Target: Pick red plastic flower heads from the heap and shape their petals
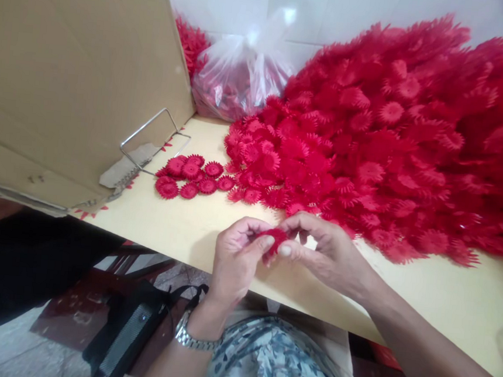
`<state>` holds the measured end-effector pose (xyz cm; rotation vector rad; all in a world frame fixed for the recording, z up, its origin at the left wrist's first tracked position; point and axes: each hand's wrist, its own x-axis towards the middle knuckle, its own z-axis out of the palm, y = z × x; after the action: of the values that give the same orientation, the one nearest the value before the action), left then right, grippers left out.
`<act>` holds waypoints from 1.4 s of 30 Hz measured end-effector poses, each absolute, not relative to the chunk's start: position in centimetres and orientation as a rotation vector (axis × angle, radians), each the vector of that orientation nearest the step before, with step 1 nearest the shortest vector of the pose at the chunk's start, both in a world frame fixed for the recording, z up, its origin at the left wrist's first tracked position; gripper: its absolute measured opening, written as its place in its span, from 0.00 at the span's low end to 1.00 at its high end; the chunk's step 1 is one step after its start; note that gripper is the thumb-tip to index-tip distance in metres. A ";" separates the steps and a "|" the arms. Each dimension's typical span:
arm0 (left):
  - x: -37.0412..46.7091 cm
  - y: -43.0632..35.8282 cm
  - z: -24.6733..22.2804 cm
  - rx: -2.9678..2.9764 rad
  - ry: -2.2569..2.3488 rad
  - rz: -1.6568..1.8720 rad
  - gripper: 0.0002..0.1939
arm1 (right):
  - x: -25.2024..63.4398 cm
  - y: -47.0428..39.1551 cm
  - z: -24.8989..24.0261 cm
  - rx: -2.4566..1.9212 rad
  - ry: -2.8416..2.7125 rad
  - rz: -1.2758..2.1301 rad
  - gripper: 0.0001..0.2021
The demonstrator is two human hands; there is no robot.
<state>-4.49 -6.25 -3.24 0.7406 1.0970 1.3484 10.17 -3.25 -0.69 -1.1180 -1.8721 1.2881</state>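
Observation:
Pinched between the fingers of both hands is a small red fringed flower piece (pixel 274 241), just above the table's front edge. My left hand (pixel 237 256) grips its left side, thumb on top. My right hand (pixel 323 247) holds the other side between thumb and fingers. Part of the piece is hidden by my fingertips. Beyond my left hand lies a small group of finished-looking red fringed discs (pixel 190 174), some overlapping. A large heap of similar loose red pieces (pixel 370 140) spreads behind and to the right of my right hand.
A tall cardboard box (pixel 77 67) stands on the left, with a bent wire frame (pixel 144 129) by its base. At the back sits a clear plastic bag (pixel 243 85) of red pieces. Below the yellow table (pixel 177 229) are a black bag (pixel 127 324) and another person's dark clothing (pixel 19 268).

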 end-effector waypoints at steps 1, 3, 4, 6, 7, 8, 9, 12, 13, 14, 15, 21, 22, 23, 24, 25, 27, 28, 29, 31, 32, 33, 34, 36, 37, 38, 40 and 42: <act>-4.4 -6.4 -3.3 0.756 1.102 1.357 0.06 | 9.9 -3.4 -0.8 -1.099 -1.812 1.386 0.11; -4.3 -6.8 -3.3 0.797 1.096 1.355 0.06 | 9.4 -3.5 -1.0 -1.066 -1.696 1.523 0.12; -4.4 -6.9 -3.3 0.820 1.080 1.347 0.06 | 9.4 -3.6 -1.1 -1.046 -1.650 1.555 0.13; -4.5 -7.1 -3.2 0.867 1.044 1.321 0.05 | 9.4 -3.6 -1.3 -1.007 -1.597 1.560 0.12; -4.6 -7.2 -3.2 0.883 1.030 1.313 0.04 | 9.5 -3.7 -1.4 -1.001 -1.592 1.537 0.12; -4.7 -7.2 -3.2 0.892 1.019 1.306 0.04 | 9.6 -3.7 -1.4 -1.006 -1.600 1.504 0.11; -4.8 -7.3 -3.2 0.893 1.012 1.301 0.04 | 9.7 -3.7 -1.4 -1.019 -1.619 1.470 0.11; -4.9 -7.4 -3.4 0.868 0.976 1.289 0.06 | 10.0 -3.8 -1.4 -1.072 -1.712 1.387 0.13; -4.9 -7.4 -3.4 0.859 0.956 1.280 0.06 | 10.1 -3.9 -1.3 -1.091 -1.746 1.360 0.14; -4.9 -7.5 -3.4 0.850 0.936 1.266 0.07 | 10.1 -3.9 -1.3 -1.108 -1.777 1.333 0.15; -4.9 -7.5 -3.5 0.840 0.917 1.249 0.07 | 10.1 -3.9 -1.2 -1.125 -1.804 1.307 0.16; -4.4 -7.6 -3.4 0.780 0.884 1.179 0.07 | 9.9 -4.0 -1.2 -1.106 -1.845 1.296 0.20; -4.2 -7.6 -3.4 0.770 0.886 1.176 0.07 | 9.9 -4.0 -1.3 -1.096 -1.825 1.315 0.21; -4.0 -7.6 -3.4 0.762 0.890 1.178 0.07 | 9.8 -4.1 -1.3 -1.093 -1.800 1.333 0.22; -3.8 -7.6 -3.4 0.754 0.893 1.184 0.07 | 9.7 -4.2 -1.3 -1.094 -1.777 1.355 0.22; -3.6 -7.6 -3.4 0.748 0.901 1.189 0.07 | 9.7 -4.3 -1.4 -1.100 -1.756 1.380 0.23; -3.3 -7.5 -3.4 0.735 0.932 1.196 0.06 | 9.6 -4.4 -1.4 -1.130 -1.752 1.389 0.23; -3.2 -7.5 -3.4 0.724 0.951 1.195 0.06 | 9.6 -4.4 -1.4 -1.158 -1.780 1.334 0.24; -3.2 -7.5 -3.3 0.713 0.966 1.192 0.06 | 9.7 -4.4 -1.4 -1.187 -1.823 1.229 0.24; -3.4 -7.4 -3.2 0.691 0.985 1.182 0.06 | 10.0 -4.0 -1.2 -1.238 -1.900 0.931 0.23; -3.6 -7.4 -3.1 0.682 0.986 1.175 0.06 | 10.3 -3.7 -1.0 -1.261 -1.914 0.779 0.23; -3.8 -7.4 -3.1 0.676 0.986 1.167 0.06 | 10.7 -3.2 -0.9 -1.290 -1.918 0.634 0.23; -3.9 -7.4 -3.0 0.671 0.984 1.162 0.06 | 11.1 -2.7 -0.7 -1.326 -1.929 0.496 0.22; -4.1 -7.4 -3.0 0.654 0.985 1.170 0.06 | 12.0 -1.5 -0.5 -1.399 -1.997 0.197 0.20; -4.2 -7.4 -3.0 0.644 0.983 1.185 0.06 | 12.4 -0.9 -0.4 -1.429 -2.053 0.046 0.19; -4.2 -7.4 -3.0 0.632 0.986 1.205 0.06 | 12.8 -0.4 -0.4 -1.449 -2.113 -0.082 0.16; -4.0 -7.3 -3.0 0.607 1.013 1.245 0.06 | 13.1 0.0 -0.3 -1.441 -2.199 -0.207 0.14; -3.8 -7.2 -3.0 0.594 1.055 1.280 0.07 | 12.9 -0.3 -0.2 -1.373 -2.182 -0.155 0.15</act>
<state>-3.84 -7.21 -3.00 0.5936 1.0553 1.2801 12.91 -0.28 -0.18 -1.3726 -2.1818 -0.1554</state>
